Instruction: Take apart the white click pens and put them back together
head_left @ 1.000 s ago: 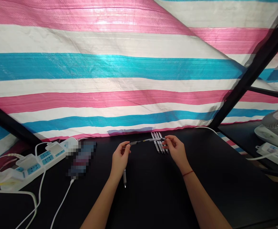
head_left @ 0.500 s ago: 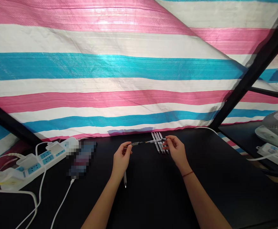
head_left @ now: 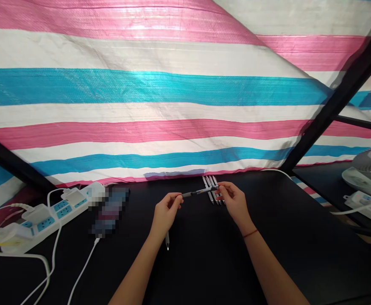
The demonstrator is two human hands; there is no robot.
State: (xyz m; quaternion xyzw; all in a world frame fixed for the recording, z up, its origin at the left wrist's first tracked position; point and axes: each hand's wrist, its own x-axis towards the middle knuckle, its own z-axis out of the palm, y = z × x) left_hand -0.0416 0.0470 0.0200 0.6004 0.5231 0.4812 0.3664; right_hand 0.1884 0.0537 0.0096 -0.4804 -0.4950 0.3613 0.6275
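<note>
Both hands hold one pen [head_left: 199, 192] level above the black table [head_left: 204, 262]. My left hand [head_left: 165, 214] pinches the dark tip end of it. My right hand [head_left: 232, 201] pinches its white barrel end. Several white pens [head_left: 213, 189] lie side by side on the table just behind my right hand. Another white pen part [head_left: 167, 240] lies on the table under my left wrist.
A white power strip [head_left: 50, 212] with plugs and white cables [head_left: 80, 271] lies at the left. A blurred-out flat object [head_left: 109, 210] sits beside it. A striped pink, white and blue tarp [head_left: 160, 106] hangs behind. A small fan [head_left: 369, 167] stands at the far right.
My left hand has moved a little right and down along the pen toward my right hand. The pen now tilts slightly lower at its left end.
</note>
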